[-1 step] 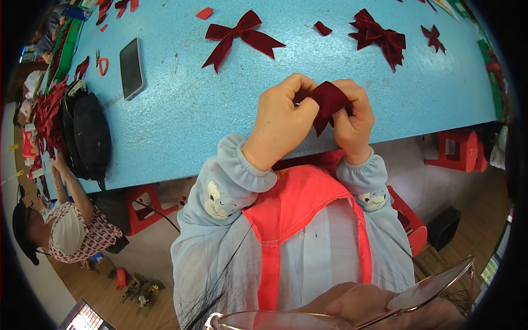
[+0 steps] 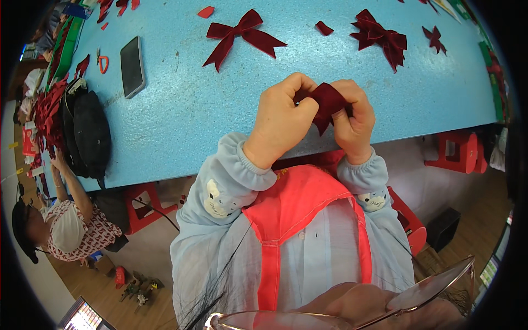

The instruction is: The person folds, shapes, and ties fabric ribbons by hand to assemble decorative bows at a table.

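Observation:
Between my hands, just above the table's near edge, is a dark red velvet ribbon (image 2: 329, 100), looped over with a pointed tail hanging below. My left hand (image 2: 283, 118) pinches its left side between thumb and fingers. My right hand (image 2: 355, 118) grips the right side, thumb low on the fabric and fingers curled behind. Part of the ribbon is hidden by the fingers. Beyond my hands lies a finished-looking velvet bow (image 2: 239, 36) with two tails. To its right are a stack of bows (image 2: 379, 38), a short ribbon piece (image 2: 324, 28) and a small bow (image 2: 434, 39).
On the blue table (image 2: 181, 121) to the left lie a phone (image 2: 132, 67), orange-handled scissors (image 2: 103, 63) and a black bag (image 2: 91, 132). A red ribbon heap (image 2: 49, 115) is past the bag, where another person (image 2: 77, 220) works. Red stools (image 2: 456, 151) stand below the table edge.
Both hands stay almost in place, still holding the ribbon. The view has shifted very slightly; nothing on the table has been taken or put down.

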A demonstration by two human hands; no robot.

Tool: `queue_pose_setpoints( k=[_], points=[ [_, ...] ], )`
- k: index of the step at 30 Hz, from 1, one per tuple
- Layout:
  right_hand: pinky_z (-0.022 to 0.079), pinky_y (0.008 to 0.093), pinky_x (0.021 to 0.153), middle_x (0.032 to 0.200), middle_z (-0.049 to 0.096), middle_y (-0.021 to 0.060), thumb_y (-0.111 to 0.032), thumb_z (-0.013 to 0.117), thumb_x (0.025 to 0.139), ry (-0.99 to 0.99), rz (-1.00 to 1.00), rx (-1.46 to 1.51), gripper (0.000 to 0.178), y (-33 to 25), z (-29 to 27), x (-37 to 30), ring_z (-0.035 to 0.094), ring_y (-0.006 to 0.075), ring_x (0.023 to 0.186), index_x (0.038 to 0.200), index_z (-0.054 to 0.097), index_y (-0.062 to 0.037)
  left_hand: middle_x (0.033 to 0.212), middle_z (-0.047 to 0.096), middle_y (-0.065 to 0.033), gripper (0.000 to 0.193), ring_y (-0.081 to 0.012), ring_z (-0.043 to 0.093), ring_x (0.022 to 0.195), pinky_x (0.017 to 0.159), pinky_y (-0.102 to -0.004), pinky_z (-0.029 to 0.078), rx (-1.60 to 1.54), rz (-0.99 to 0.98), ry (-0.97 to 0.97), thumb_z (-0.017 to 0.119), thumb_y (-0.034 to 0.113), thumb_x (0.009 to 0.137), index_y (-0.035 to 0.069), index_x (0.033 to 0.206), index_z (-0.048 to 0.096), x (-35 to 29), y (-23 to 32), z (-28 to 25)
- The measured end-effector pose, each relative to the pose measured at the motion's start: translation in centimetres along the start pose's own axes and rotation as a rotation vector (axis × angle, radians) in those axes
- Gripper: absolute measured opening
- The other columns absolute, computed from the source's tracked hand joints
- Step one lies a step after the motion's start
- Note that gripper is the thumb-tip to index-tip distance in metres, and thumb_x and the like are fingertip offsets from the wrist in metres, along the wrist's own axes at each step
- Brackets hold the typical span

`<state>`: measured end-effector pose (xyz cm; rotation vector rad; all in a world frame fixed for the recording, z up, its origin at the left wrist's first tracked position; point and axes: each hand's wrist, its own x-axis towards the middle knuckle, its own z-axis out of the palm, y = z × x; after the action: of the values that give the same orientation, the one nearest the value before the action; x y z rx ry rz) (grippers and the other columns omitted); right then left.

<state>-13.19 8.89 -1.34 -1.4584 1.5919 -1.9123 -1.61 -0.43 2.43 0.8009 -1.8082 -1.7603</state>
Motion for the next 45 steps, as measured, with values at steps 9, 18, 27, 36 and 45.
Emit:
queue_pose_setpoints(
  k=[9,18,27,36,45],
  points=[
    [0.047,0.0246,0.068,0.089,0.058,0.0072,0.003,0.053,0.087,-0.062,0.043,-0.005,0.01,0.0,-0.1,-0.2,0.057,0.0125,0.078,0.095,0.053,-0.0008,0.08,0.063,-0.0117,0.023,-0.0147,0.059,0.068,0.06,-0.0279,0.048,-0.043,0.091,0.027,0.046,-0.003,0.074,-0.001,0.095,0.056,-0.6,-2.1,0.5],
    [0.045,0.022,0.069,0.086,0.062,0.0009,-0.009,0.059,0.089,0.12,0.325,0.097,0.011,-0.6,0.1,-0.1,0.055,0.0064,0.078,0.096,0.055,-0.0009,0.084,0.063,-0.0074,0.019,-0.0102,0.058,0.07,0.058,-0.0248,0.047,-0.185,-0.172,-0.059,0.054,0.009,0.087,-0.001,0.101,0.059,-1.1,-0.8,0.3],
    [0.044,0.021,0.065,0.081,0.06,0.0004,-0.011,0.062,0.086,-0.033,0.433,-0.002,0.013,0.1,-0.4,0.3,0.053,0.0054,0.074,0.093,0.056,-0.0013,0.078,0.062,-0.0049,0.02,-0.01,0.056,0.064,0.056,-0.0251,0.045,-0.129,-0.132,-0.058,0.058,0.014,0.086,-0.003,0.097,0.061,-1.4,-2.1,-0.8],
    [0.045,0.0244,0.079,0.099,0.06,0.0049,-0.01,0.058,0.087,0.059,0.396,0.169,0.026,-0.4,-2.5,1.4,0.055,0.0112,0.093,0.111,0.054,-0.0005,0.087,0.063,-0.0098,0.021,-0.0154,0.061,0.07,0.061,-0.0291,0.052,-0.511,-0.365,-0.094,0.059,0.014,0.089,-0.001,0.102,0.057,-1.2,-2.7,-0.6],
    [0.047,0.0227,0.075,0.094,0.062,0.003,-0.006,0.06,0.084,-0.005,0.682,0.439,0.02,0.0,-2.9,0.1,0.057,0.0083,0.085,0.104,0.057,0.0001,0.087,0.062,-0.0094,0.021,-0.0155,0.06,0.073,0.062,-0.0288,0.051,-0.639,-0.374,-0.12,0.056,0.019,0.091,0.001,0.1,0.056,-1.0,-3.5,-0.3]
  ],
)
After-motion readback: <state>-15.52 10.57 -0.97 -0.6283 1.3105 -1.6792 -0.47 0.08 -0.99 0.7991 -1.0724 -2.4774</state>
